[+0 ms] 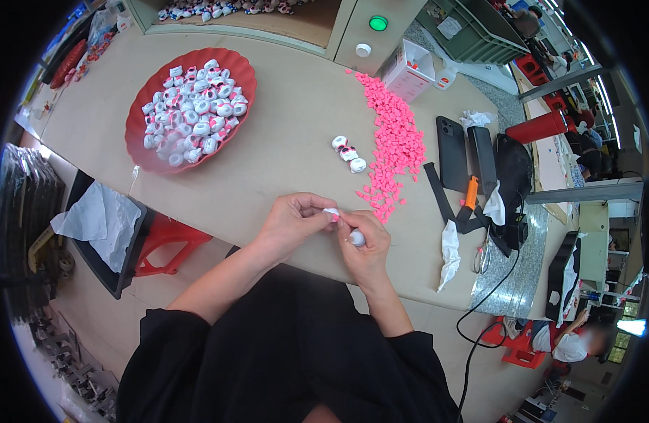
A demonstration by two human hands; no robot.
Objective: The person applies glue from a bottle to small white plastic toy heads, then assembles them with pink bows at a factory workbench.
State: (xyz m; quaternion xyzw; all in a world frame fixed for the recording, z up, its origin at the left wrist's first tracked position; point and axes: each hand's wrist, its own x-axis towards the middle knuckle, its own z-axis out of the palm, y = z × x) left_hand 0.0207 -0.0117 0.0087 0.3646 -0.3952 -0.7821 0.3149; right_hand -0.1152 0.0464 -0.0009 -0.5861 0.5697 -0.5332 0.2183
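Near the front edge of the table, my left hand [292, 220] is closed, pinching a small white-and-pink figurine head [331, 212] between thumb and fingers. My right hand [367, 248] meets it there, its fingertips pressed at the head's pink side. A second rounded white piece [357, 237] is tucked in the right hand's fingers; its kind is partly hidden. Just beyond both hands lie a few loose white figurine heads [347, 152], one with pink and dark markings. To their right spreads a long heap of small bright pink pieces [396, 137].
A red scalloped bowl [135, 134] of white-and-pink heads stands at the left. On the right lie a black phone [451, 154], an orange-handled tool [472, 192], scissors [482, 258] and a black cable [479, 307]. A white box [409, 70] stands behind the pink heap.
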